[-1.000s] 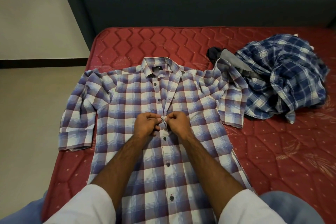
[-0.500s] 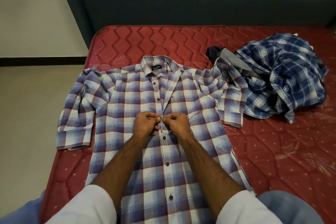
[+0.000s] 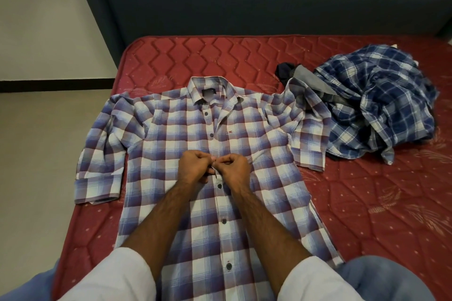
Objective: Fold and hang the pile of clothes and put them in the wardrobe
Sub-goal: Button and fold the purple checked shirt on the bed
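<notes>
Because the checked shirt (image 3: 171, 144) lies flat at mattress (image 3: 367, 215) centre, my left hand (image 3: 194, 168) and right hand (image 3: 233, 168) pinch its placket together to fasten a button; the pile (image 3: 376, 110) waits at two o'clock.

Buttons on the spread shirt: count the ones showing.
5. Two lie above the hands on the shirt; three lie below. Another may be hidden where left hand and right hand pinch the placket.
</notes>
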Motion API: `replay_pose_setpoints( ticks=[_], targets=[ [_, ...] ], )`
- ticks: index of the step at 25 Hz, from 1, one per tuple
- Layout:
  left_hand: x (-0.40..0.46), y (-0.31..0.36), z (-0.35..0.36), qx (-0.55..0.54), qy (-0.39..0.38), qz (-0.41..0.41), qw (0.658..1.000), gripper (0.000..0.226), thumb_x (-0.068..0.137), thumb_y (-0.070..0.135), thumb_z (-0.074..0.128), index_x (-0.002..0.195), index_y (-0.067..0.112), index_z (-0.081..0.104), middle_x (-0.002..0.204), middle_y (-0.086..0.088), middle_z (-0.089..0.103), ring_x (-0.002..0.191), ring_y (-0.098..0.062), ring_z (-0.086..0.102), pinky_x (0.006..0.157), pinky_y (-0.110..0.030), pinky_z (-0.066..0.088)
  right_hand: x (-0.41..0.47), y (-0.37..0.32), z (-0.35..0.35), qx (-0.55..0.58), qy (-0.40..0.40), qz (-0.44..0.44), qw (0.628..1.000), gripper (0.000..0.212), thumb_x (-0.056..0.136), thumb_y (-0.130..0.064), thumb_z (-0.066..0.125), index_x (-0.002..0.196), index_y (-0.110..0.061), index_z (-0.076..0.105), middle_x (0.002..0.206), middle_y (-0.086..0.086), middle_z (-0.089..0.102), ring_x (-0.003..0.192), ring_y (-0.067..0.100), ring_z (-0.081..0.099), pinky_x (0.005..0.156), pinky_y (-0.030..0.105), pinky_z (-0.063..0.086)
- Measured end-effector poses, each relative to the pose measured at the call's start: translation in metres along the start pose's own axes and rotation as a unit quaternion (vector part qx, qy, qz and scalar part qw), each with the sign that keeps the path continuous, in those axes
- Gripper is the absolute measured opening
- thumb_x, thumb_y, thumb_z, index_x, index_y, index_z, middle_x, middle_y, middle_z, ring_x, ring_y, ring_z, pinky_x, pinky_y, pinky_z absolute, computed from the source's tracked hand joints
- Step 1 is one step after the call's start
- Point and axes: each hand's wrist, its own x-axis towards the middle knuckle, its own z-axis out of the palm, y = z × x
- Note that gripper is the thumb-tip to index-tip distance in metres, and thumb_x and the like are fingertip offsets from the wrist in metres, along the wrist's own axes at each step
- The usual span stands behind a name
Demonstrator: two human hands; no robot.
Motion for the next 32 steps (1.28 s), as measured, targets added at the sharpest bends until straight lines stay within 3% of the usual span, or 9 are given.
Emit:
replay_pose_setpoints(
  ticks=[5, 9, 12, 16, 20, 24, 26, 29, 32],
  targets=[
    [0.003, -0.002, 0.005, 0.176, 0.045, 0.104, 0.978, 0.009, 0.094, 0.019, 0.068, 0.086, 0.02, 0.064, 0.08, 0.003, 0.067, 0.074, -0.014, 0.068, 0.072, -0.033, 0.061, 0.003, 0.0, -0.002, -0.003, -0.024, 0.007, 1.0, 0.011, 0.091, -0.015, 0.076, 0.099, -0.009, 0.075, 0.091, 0.001, 0.074, 0.081, 0.012, 0.071, 0.074, 0.021, 0.06],
    [0.005, 0.0, 0.002, 0.169, 0.001, 0.124, 0.978, 0.011, 0.094, 0.016, 0.069, 0.09, 0.016, 0.06, 0.082, -0.002, 0.067, 0.072, -0.015, 0.069, 0.069, -0.03, 0.062, 0.008, -0.004, -0.006, -0.031, -0.04, 0.028, 0.998, 0.007, 0.094, -0.013, 0.069, 0.092, -0.008, 0.073, 0.081, 0.0, 0.069, 0.071, 0.008, 0.064, 0.056, 0.011, 0.046],
    [0.002, 0.001, 0.001, 0.153, -0.007, 0.121, 0.981, 0.016, 0.096, 0.012, 0.066, 0.102, 0.016, 0.053, 0.085, -0.003, 0.064, 0.073, -0.014, 0.066, 0.057, -0.017, 0.051, 0.01, -0.007, -0.001, -0.089, -0.051, 0.023, 0.994, 0.02, 0.099, -0.019, 0.061, 0.081, -0.014, 0.068, 0.071, -0.001, 0.063, 0.064, 0.011, 0.059, 0.059, 0.018, 0.045],
    [0.002, -0.003, -0.002, 0.151, -0.026, 0.133, 0.979, 0.021, 0.1, 0.007, 0.058, 0.112, 0.016, 0.044, 0.089, -0.003, 0.061, 0.078, -0.016, 0.064, 0.058, -0.013, 0.047, 0.014, -0.008, 0.006, -0.173, -0.062, 0.016, 0.983, 0.034, 0.104, -0.037, 0.051, 0.084, -0.016, 0.068, 0.073, -0.001, 0.063, 0.069, 0.016, 0.062, 0.076, 0.032, 0.057],
    [0.009, -0.002, -0.005, 0.193, -0.06, 0.154, 0.967, 0.026, 0.101, 0.008, 0.056, 0.118, 0.018, 0.038, 0.093, -0.003, 0.063, 0.078, -0.019, 0.068, 0.062, -0.019, 0.054, 0.019, -0.01, 0.002, -0.197, -0.099, 0.027, 0.975, 0.034, 0.106, -0.034, 0.048, 0.086, -0.015, 0.066, 0.074, -0.001, 0.061, 0.067, 0.014, 0.059, 0.066, 0.026, 0.049],
    [0.012, -0.001, -0.012, 0.195, -0.084, 0.123, 0.969, 0.032, 0.099, 0.013, 0.061, 0.123, 0.018, 0.041, 0.11, 0.0, 0.065, 0.084, -0.011, 0.067, 0.066, -0.017, 0.055, 0.029, -0.009, -0.017, -0.115, -0.05, 0.049, 0.991, 0.027, 0.109, -0.022, 0.041, 0.091, -0.012, 0.059, 0.078, 0.004, 0.059, 0.068, 0.016, 0.058, 0.071, 0.03, 0.056],
    [0.013, -0.002, -0.014, 0.214, -0.078, 0.121, 0.966, 0.034, 0.095, 0.019, 0.069, 0.119, 0.02, 0.044, 0.11, 0.004, 0.063, 0.087, -0.01, 0.065, 0.071, -0.018, 0.054, 0.031, -0.011, -0.025, -0.061, -0.067, 0.06, 0.994, 0.022, 0.107, -0.018, 0.043, 0.089, -0.014, 0.055, 0.083, 0.009, 0.059, 0.072, 0.02, 0.058, 0.078, 0.038, 0.059],
    [0.017, -0.003, -0.01, 0.235, -0.056, 0.123, 0.962, 0.033, 0.093, 0.026, 0.071, 0.114, 0.024, 0.045, 0.108, 0.01, 0.062, 0.089, -0.01, 0.063, 0.074, -0.022, 0.052, 0.041, -0.027, -0.021, -0.156, -0.042, -0.023, 0.987, 0.011, 0.105, -0.022, 0.049, 0.101, -0.015, 0.057, 0.097, 0.006, 0.064, 0.084, 0.018, 0.061, 0.09, 0.036, 0.058],
    [0.027, 0.002, -0.01, 0.264, -0.056, 0.121, 0.955, 0.03, 0.095, 0.032, 0.068, 0.113, 0.026, 0.045, 0.101, 0.011, 0.064, 0.084, -0.009, 0.065, 0.067, -0.021, 0.051, 0.058, -0.05, -0.004, -0.176, -0.04, -0.071, 0.981, 0.02, 0.101, -0.033, 0.058, 0.114, -0.018, 0.055, 0.102, -0.002, 0.062, 0.09, 0.015, 0.062, 0.087, 0.03, 0.055]
  ],
)
